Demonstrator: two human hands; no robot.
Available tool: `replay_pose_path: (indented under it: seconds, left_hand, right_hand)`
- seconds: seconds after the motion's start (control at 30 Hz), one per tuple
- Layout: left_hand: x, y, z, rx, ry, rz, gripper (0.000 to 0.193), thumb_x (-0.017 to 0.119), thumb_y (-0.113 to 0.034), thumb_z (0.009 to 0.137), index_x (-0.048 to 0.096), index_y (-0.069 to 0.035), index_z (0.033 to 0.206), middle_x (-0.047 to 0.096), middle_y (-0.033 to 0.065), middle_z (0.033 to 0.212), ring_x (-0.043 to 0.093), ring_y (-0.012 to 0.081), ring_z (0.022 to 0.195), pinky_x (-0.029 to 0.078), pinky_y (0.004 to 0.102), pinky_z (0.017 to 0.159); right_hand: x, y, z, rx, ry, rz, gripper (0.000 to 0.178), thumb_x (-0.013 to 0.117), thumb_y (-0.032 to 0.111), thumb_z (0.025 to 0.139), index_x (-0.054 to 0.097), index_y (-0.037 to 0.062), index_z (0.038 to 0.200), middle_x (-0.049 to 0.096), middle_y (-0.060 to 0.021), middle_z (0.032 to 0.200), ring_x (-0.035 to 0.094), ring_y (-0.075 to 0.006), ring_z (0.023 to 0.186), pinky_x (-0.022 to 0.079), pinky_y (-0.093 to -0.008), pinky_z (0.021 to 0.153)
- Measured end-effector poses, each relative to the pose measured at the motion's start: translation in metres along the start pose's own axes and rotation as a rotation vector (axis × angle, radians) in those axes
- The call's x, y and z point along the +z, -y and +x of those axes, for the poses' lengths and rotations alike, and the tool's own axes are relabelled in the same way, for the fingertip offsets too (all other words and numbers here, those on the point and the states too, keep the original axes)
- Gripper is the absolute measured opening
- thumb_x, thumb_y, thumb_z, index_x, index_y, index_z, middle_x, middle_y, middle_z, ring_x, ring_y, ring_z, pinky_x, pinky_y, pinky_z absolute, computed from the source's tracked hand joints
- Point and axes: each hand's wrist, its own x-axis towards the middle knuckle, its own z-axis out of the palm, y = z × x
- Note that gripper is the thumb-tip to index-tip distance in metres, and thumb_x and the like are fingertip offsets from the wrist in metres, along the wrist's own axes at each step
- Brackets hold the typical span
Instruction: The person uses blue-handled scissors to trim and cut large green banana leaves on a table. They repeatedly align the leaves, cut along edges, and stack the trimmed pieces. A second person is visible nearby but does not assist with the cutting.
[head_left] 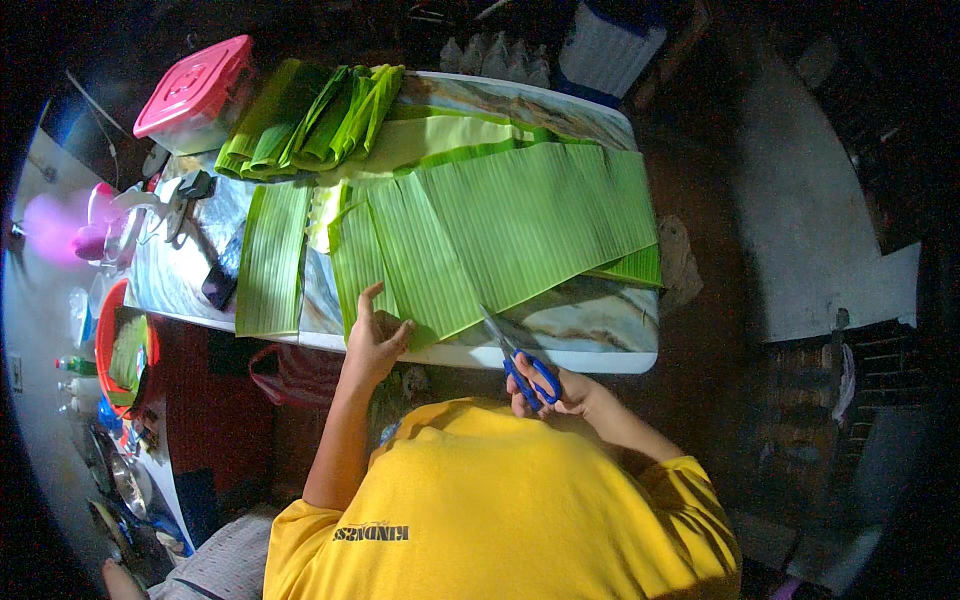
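A large green banana leaf (530,215) lies spread over the table, its ribs showing. My right hand (570,393) grips a pair of scissors (531,380) by their blue handles, just off the table's near edge. The blades point away from me and their tips meet the leaf's near edge. Further left, my left hand (375,338) rests at the near edge of the leaf, thumb and forefinger spread apart; its other fingers are partly hidden. A separate cut leaf piece (272,262) lies to its left. Folded banana leaves (310,115) are heaped at the far left.
The marble-patterned table (590,325) has a white rim. A clear box with a pink lid (195,85) stands at the far left corner. A dark phone-like object (218,285) lies on the left. An orange-red basin (107,345) holding leaf pieces is beyond the left side.
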Motion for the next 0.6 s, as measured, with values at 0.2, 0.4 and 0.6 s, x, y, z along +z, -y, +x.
replay_pose_path:
  seconds: [0.2, 0.4, 0.6]
  left_hand:
    - [-0.004, 0.01, 0.004, 0.03, 0.017, -0.062, 0.055, 0.06, -0.007, 0.082, 0.028, 0.0, 0.127, 0.053, 0.0063, 0.067, 0.053, 0.0118, 0.056, 0.043, 0.025, 0.049]
    - [-0.003, 0.008, 0.003, -0.008, 0.054, -0.12, 0.049, 0.06, -0.008, 0.083, 0.034, 0.001, 0.123, 0.054, 0.0076, 0.071, 0.054, 0.0119, 0.059, 0.046, 0.026, 0.05]
    - [0.003, 0.014, 0.004, -0.046, 0.04, -0.137, 0.044, 0.06, -0.008, 0.083, 0.039, 0.002, 0.12, 0.055, 0.0075, 0.075, 0.054, 0.0124, 0.064, 0.046, 0.0261, 0.052]
  right_hand:
    - [0.014, -0.001, 0.004, -0.072, -0.068, 0.054, 0.059, 0.048, 0.066, 0.076, 0.052, 0.008, 0.081, 0.058, -0.0053, 0.06, 0.056, -0.0132, 0.051, 0.042, -0.0232, 0.046]
    - [0.027, -0.002, 0.003, -0.069, -0.069, 0.291, 0.053, 0.048, 0.06, 0.08, 0.054, 0.0075, 0.079, 0.057, -0.0048, 0.064, 0.058, -0.0163, 0.054, 0.049, -0.028, 0.053]
    - [0.03, -0.008, 0.005, -0.147, -0.02, 0.392, 0.051, 0.047, 0.057, 0.082, 0.055, 0.0076, 0.077, 0.058, -0.0056, 0.063, 0.06, -0.0185, 0.056, 0.049, -0.0295, 0.053]
